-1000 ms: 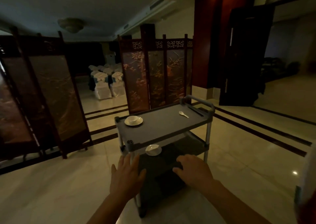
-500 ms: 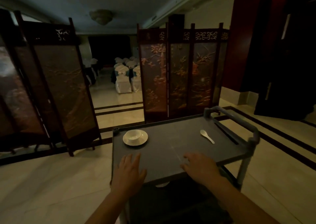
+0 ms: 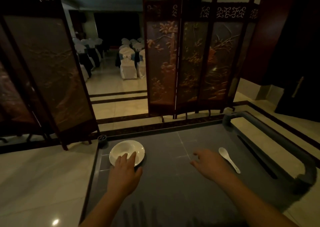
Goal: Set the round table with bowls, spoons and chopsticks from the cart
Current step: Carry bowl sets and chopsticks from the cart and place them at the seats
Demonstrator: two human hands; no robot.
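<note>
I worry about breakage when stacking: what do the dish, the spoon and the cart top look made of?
Dish: likely glazed white ceramic, with a smooth, softly shiny rim. Spoon: the same glossy white, probably porcelain. Cart top: matte grey with no glare and moulded seams, apparently plastic.

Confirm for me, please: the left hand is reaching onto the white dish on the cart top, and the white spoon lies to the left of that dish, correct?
Not quite. The head view shows the white spoon lying to the right, beyond the right hand. The left hand does reach onto the white dish on the cart top.
</note>
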